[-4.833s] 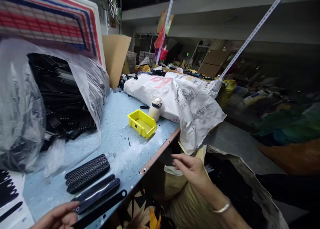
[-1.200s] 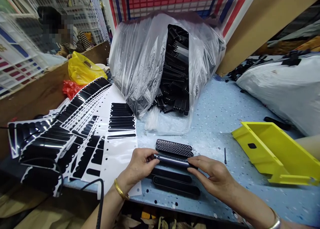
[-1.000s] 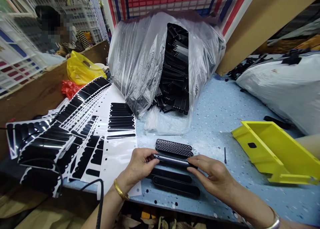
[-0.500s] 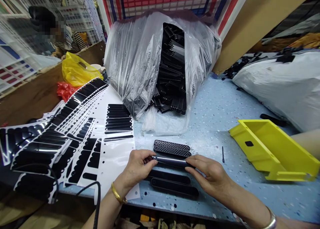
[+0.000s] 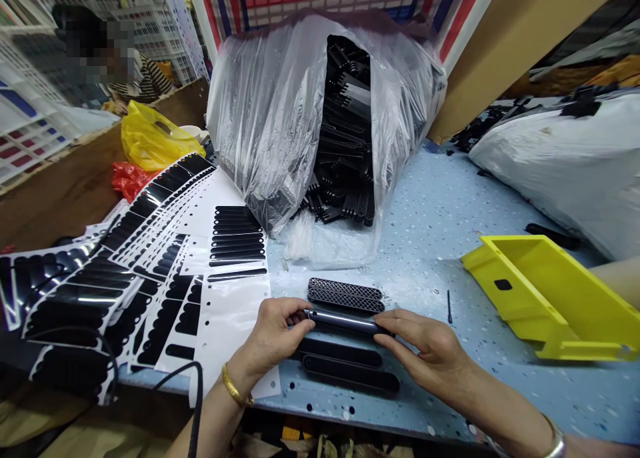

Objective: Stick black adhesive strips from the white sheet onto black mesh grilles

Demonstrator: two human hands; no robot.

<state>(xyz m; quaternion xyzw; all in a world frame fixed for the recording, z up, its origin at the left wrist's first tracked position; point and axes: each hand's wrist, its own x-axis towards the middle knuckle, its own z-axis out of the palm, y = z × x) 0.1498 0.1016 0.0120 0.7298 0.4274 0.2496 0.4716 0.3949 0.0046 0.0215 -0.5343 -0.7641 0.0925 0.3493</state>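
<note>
A glossy black strip (image 5: pixel 344 321) lies level between my two hands. My left hand (image 5: pixel 280 331) pinches its left end between thumb and fingers. At the right end, the thumb and fingers of my right hand (image 5: pixel 425 345) close on it. Just beyond it are black pieces with a lattice surface (image 5: pixel 345 295), side by side. Nearer the table's front edge lie smooth black pieces (image 5: pixel 350 375). Left of my hands, a white sheet (image 5: pixel 233 311) carries a row of black strips (image 5: pixel 237 235).
A large plastic bag (image 5: pixel 270 125) of black comb-like parts stands behind. On the right are a yellow bin (image 5: pixel 545 298) and a white sack (image 5: pixel 570 158). More sheets of black strips (image 5: pixel 85 298) cover the left side. A person (image 5: pixel 145 78) sits at the far left.
The view has shifted slightly. Both hands keep hold of the strip, and my right hand shows a little farther right.
</note>
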